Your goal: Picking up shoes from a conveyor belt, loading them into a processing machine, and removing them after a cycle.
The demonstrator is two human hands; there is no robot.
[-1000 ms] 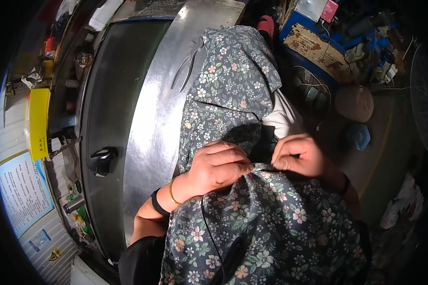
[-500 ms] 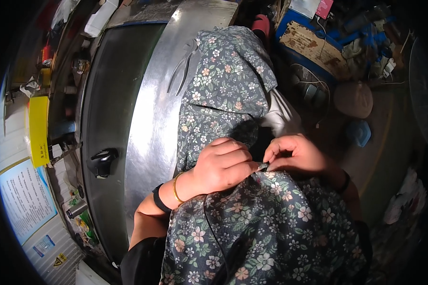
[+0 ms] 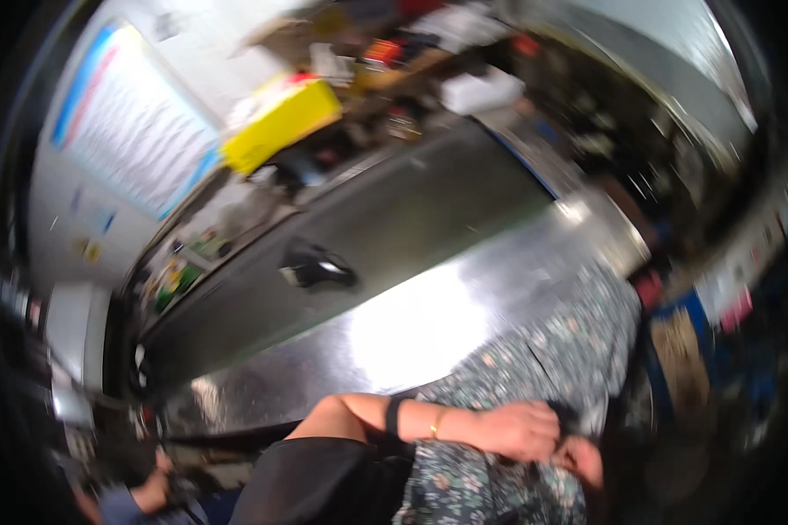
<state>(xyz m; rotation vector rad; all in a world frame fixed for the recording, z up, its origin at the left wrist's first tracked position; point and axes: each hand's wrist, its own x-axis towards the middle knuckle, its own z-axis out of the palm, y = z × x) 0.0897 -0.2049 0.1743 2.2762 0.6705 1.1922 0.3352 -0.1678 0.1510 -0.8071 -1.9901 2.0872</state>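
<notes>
Dark floral cloth [image 3: 543, 354] spreads over the right end of a shiny metal tabletop and down across my body. My left hand [image 3: 524, 430], a gold bracelet and black band at its wrist, has its fingers curled closed at the cloth's edge. Just right of it, almost touching, my right hand [image 3: 582, 459] is closed with bent fingers at the same edge. The exact pinch point is hidden between the hands, and the picture is smeared. A patch of white cloth [image 3: 594, 416] shows beyond them.
A glossy black object [image 3: 320, 267] lies on the dark strip beside the metal tabletop [image 3: 311, 381]. Behind stand a yellow box [image 3: 280, 127] and cluttered shelving. At lower left another person's hand [image 3: 155, 483] and blue sleeve show. A blue-framed stand [image 3: 687, 346] is at right.
My view has swung left and tilted up, so the scene appears turned and blurred. Both hands stay together at the cloth's edge. The pliers seen earlier on the cloth can no longer be made out.
</notes>
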